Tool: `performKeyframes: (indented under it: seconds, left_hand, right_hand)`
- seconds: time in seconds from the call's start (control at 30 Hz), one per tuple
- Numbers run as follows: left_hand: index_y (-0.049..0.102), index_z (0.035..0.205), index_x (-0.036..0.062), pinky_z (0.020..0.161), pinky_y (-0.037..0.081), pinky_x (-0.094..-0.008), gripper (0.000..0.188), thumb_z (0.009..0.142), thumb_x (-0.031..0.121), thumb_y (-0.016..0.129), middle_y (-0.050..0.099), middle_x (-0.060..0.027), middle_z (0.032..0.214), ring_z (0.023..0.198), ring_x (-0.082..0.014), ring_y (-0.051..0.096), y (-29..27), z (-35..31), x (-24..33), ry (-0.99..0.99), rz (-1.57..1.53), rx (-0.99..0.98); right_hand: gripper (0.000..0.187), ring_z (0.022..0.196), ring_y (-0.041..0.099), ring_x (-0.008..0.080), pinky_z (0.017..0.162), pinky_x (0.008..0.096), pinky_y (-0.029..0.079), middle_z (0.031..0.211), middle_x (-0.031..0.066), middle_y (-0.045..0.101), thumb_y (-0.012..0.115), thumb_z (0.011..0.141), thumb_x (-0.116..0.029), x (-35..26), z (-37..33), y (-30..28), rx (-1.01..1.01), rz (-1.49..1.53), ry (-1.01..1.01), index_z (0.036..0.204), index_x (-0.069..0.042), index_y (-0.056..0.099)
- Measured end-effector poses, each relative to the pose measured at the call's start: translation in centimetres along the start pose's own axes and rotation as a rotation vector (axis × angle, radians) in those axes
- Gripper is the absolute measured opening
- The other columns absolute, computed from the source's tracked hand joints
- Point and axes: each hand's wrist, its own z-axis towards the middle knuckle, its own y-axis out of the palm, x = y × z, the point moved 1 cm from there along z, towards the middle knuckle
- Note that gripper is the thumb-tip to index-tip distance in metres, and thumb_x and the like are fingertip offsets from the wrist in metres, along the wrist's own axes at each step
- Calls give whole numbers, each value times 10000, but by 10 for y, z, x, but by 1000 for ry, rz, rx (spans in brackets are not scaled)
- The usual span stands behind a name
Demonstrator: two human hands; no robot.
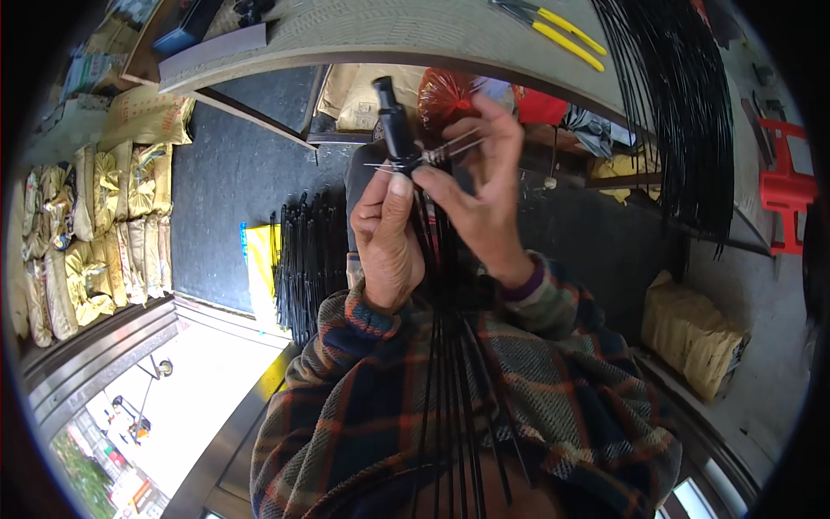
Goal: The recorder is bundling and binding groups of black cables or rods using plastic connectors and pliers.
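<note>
Upright in front of me stands a black plastic tube [399, 130] with a narrower, flared top. My left hand [387, 246] is closed around its lower end, thumb pressed against the collar. Long thin black rods [443, 233], like umbrella ribs, run from the collar down over my lap. A thin metal wire [465, 144] sticks out beside the collar, among several small metal rod ends [435, 157]. My right hand [488, 186] has its thumb at these ends and its curled, partly blurred fingers around the wire. The exact grip of its fingertips is hard to see.
A workbench [346, 43] crosses ahead, bearing yellow-handled pliers [553, 28]. Black rods [670, 104] hang off its right side; another bundle [309, 268] stands left of me. Wrapped packages [95, 242] line the far left. A red plastic stool [785, 186] and brown package [693, 333] are right.
</note>
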Motion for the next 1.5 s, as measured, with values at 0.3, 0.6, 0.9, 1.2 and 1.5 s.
performKeyframes:
  seconds: [0.3, 0.6, 0.9, 1.2, 1.5]
  left_hand:
    - [503, 1157, -35, 917, 396, -316, 374, 898, 234, 515, 575, -95, 1082, 991, -168, 536, -10, 3, 5, -23, -38, 3]
    - [410, 1239, -20, 1034, 296, -399, 495, 881, 306, 515, 430, -170, 1281, 1182, -271, 417, -8, 7, 5, -54, 39, -91]
    - [454, 1211, -69, 1030, 279, -359, 471, 910, 293, 463, 418, -177, 1312, 1207, -249, 403, -5, 0, 0, 45, 84, -31]
    - [451, 1246, -34, 826, 383, -259, 485, 912, 318, 452, 416, -146, 1328, 948, -121, 485, -10, 9, 33, -184, 494, -144]
    - [110, 1380, -35, 1075, 159, -373, 996, 771, 689, 422, 238, -235, 1398, 1287, -307, 269, -19, 1, 10, 298, 397, -354]
  right_hand:
    - [127, 732, 470, 33, 646, 189, 382, 795, -12, 554, 640, 810, -84, 10, -12, 3, -102, 512, 472, 891, -1, 588]
    - [92, 631, 432, 13, 539, 165, 349, 689, -43, 523, 638, 808, -77, -6, -5, 1, -124, 243, 243, 813, 9, 605]
    - [167, 713, 480, 35, 635, 187, 394, 757, -13, 569, 642, 816, -142, 16, -6, -4, -300, 453, 542, 874, 12, 615]
    - [190, 696, 574, 72, 655, 207, 476, 792, 30, 625, 644, 812, -149, 18, 0, -1, -332, 911, 639, 905, 14, 613]
    - [174, 747, 581, 120, 692, 242, 474, 853, 61, 612, 565, 814, -92, -6, 29, -8, -8, 472, 229, 944, 23, 574]
